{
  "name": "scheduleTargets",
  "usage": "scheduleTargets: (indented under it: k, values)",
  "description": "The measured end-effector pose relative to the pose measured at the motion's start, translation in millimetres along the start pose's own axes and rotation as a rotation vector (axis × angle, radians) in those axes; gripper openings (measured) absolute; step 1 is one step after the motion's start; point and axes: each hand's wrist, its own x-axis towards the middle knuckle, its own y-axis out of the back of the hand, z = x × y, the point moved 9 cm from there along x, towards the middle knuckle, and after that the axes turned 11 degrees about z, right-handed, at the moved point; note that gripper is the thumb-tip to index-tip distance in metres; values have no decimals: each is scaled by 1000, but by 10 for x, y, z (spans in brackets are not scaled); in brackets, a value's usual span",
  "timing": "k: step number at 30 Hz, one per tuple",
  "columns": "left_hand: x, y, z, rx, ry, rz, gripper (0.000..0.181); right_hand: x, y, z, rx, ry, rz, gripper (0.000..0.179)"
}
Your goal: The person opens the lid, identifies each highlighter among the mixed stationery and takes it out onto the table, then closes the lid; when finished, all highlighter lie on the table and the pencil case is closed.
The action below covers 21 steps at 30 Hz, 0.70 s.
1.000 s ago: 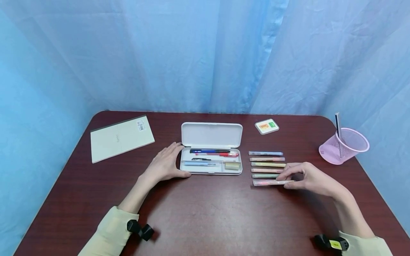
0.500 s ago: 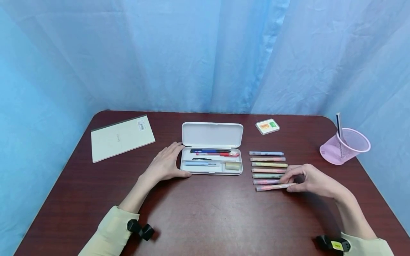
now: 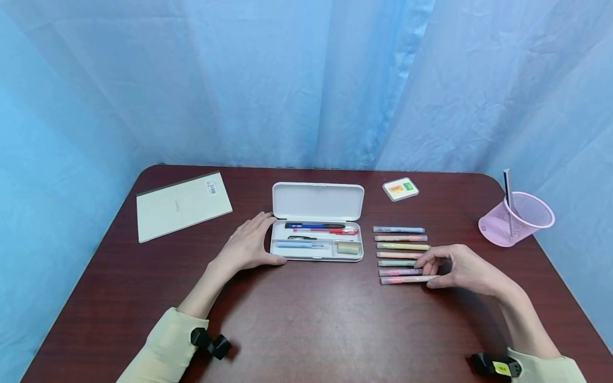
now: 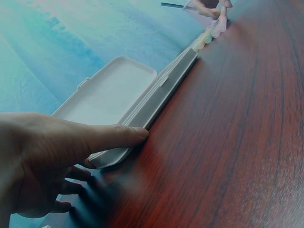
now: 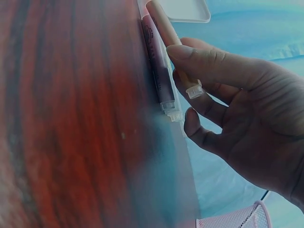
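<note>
My right hand [image 3: 464, 270] pinches a pale peach marker [image 5: 164, 23] between thumb and fingers, at the near end of a row of several pastel markers. Beside it lies a purple marker [image 5: 156, 61]. My left hand [image 3: 246, 244] rests at the left end of an open white pencil case [image 3: 318, 202], its thumb extended along the front edge and its other fingers at the back left. Inside the case are a blue pen [image 3: 313, 226], a red pen [image 3: 342, 231], a light blue pen [image 3: 293, 244] and a beige block [image 3: 347, 248].
A pink mesh pen cup [image 3: 498, 226] leans tilted at the table's right edge with a dark pen [image 3: 507, 186] in it. At the back left is a cream notebook [image 3: 184, 207]. A small clear case with coloured pieces [image 3: 400, 189] lies behind the markers. Blue curtains surround the table.
The right hand has laid down one marker and now holds the peach one, which has straightened from a slight slant to lie along the row's near end. The left hand has stayed put.
</note>
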Motion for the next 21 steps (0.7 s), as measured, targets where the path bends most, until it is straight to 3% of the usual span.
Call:
scheduleTargets:
  k: [11,21]
  values:
    - [-2,-11,-14,0,6,-4,102,2,-10,17,-20,-2,43,32]
    - [-2,-13,-12,0,3,-1,102,8,-36,-6,-27,-36,21,36]
